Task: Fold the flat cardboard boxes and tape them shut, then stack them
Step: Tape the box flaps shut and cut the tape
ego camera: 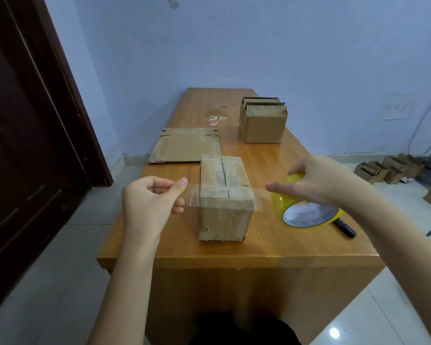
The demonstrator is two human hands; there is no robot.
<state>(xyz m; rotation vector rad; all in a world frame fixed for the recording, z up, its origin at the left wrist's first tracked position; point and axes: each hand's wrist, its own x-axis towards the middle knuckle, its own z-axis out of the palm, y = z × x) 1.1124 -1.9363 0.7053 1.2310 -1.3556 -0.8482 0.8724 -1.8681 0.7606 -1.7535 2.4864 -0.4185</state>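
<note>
Our left hand (148,204) pinches the free end of the clear tape strip (209,196) between thumb and curled fingers. Our right hand (319,180) grips the yellow tape roll (306,212), fingers curled over its top, index finger stretched along the strip. The strip runs taut between both hands, across the near top edge of the folded box (225,197). That box stands near the front of the wooden table (259,250). Behind it lies a flat cardboard sheet (182,145), farther back on the right an open box (263,120). A black marker (345,227) lies just beside the roll. More cardboard boxes (388,169) sit on the floor, right.
</note>
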